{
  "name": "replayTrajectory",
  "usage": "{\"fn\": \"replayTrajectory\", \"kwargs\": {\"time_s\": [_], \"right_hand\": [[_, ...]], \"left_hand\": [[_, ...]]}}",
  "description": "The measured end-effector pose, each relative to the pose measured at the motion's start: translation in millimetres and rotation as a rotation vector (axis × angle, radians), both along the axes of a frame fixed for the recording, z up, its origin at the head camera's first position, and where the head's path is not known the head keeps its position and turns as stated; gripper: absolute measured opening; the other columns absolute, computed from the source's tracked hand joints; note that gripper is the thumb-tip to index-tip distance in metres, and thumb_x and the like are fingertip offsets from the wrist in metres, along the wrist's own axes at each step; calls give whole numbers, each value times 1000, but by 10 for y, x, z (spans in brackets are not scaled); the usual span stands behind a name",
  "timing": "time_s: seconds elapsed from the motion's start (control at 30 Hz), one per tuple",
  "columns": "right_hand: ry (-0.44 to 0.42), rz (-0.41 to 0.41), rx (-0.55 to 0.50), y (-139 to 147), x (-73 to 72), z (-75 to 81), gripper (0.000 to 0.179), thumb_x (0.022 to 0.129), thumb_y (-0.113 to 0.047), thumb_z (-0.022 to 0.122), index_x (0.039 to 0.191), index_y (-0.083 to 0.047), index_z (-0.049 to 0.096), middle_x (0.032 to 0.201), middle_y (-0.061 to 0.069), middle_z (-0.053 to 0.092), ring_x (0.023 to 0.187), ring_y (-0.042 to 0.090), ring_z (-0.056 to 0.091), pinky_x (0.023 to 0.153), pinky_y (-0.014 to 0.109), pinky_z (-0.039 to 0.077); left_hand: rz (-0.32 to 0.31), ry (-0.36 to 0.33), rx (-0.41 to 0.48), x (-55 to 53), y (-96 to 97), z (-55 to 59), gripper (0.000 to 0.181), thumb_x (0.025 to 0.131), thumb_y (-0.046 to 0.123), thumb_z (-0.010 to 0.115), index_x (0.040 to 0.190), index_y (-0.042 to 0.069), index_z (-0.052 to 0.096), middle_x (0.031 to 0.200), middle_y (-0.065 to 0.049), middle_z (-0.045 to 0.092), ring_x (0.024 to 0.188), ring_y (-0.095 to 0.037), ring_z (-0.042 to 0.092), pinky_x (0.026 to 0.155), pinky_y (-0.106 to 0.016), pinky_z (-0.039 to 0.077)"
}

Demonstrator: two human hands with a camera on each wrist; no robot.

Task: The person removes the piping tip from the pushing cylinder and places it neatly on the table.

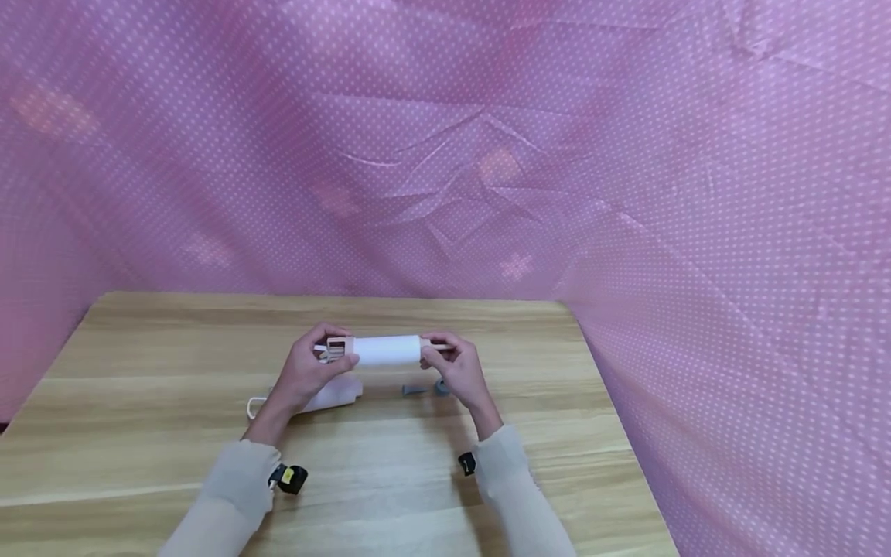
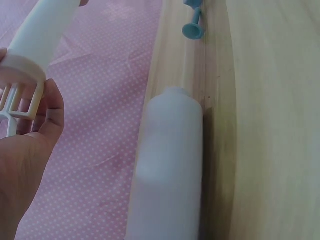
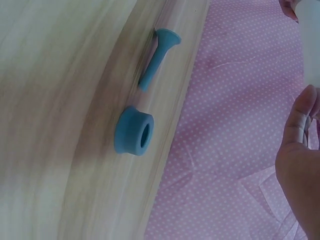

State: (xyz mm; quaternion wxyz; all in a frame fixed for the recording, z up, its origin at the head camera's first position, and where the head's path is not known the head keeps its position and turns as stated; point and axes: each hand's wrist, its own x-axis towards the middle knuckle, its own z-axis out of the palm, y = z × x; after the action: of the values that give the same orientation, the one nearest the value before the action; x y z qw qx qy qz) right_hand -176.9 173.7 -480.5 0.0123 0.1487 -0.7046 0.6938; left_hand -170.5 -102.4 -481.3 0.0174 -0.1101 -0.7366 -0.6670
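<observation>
A white cylinder is held level above the table between both hands. At its left end is a beige openwork frame, gripped by my left hand with thumb and fingers on either side. My right hand pinches the cylinder's right end, where a thin beige rod sticks out. Under the left hand, a white bottle-shaped piece with a narrow neck lies on the table. Below the right hand lie a small teal flared stem and a teal ring-shaped piece.
The wooden table ends at a pink dotted cloth hanging behind and along the sides. A white loop shows at the left end of the bottle-shaped piece. Each wrist wears a small black camera.
</observation>
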Motion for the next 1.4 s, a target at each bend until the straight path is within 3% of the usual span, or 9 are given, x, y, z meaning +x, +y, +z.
{"fn": "replayTrajectory", "kwargs": {"time_s": [0.17, 0.63, 0.9, 1.17, 1.4], "right_hand": [[-15, -3, -1, 6, -1, 40, 21, 96, 6, 65, 115, 15, 65, 108, 34, 65, 76, 15, 67, 71, 28, 61], [-128, -40, -2, 9, 88, 114, 24, 96, -1, 67, 113, 15, 66, 98, 19, 69, 72, 16, 67, 67, 29, 61], [-186, -2, -40, 61, 125, 227, 27, 97, -2, 67, 116, 17, 64, 99, 19, 69, 74, 18, 68, 70, 30, 62], [-163, 52, -79, 77, 96, 258, 25, 97, 2, 64, 118, 16, 63, 105, 16, 62, 77, 18, 67, 73, 29, 61], [-75, 17, -124, 61, 128, 176, 26, 94, 7, 64, 116, 21, 60, 110, 35, 61, 73, 16, 66, 68, 26, 59]], "left_hand": [[-1, -1, 17, -7, 18, 16, 38, 84, 5, 81, 116, -2, 62, 109, -19, 60, 93, -21, 60, 72, -27, 58], [6, 58, 45, 118, 58, -57, 36, 83, 0, 80, 115, 0, 63, 107, -16, 60, 89, -19, 61, 69, -28, 59], [-6, 91, 36, 170, 73, 22, 37, 83, 0, 80, 117, 0, 63, 107, -18, 59, 88, -22, 61, 66, -29, 59], [32, 148, 32, 140, 93, 53, 36, 81, -1, 81, 113, 0, 65, 105, -9, 64, 85, -19, 63, 64, -29, 59], [45, 182, 50, 146, 130, 68, 34, 80, -3, 81, 111, -1, 66, 100, -2, 66, 81, -15, 65, 61, -27, 59]]}}
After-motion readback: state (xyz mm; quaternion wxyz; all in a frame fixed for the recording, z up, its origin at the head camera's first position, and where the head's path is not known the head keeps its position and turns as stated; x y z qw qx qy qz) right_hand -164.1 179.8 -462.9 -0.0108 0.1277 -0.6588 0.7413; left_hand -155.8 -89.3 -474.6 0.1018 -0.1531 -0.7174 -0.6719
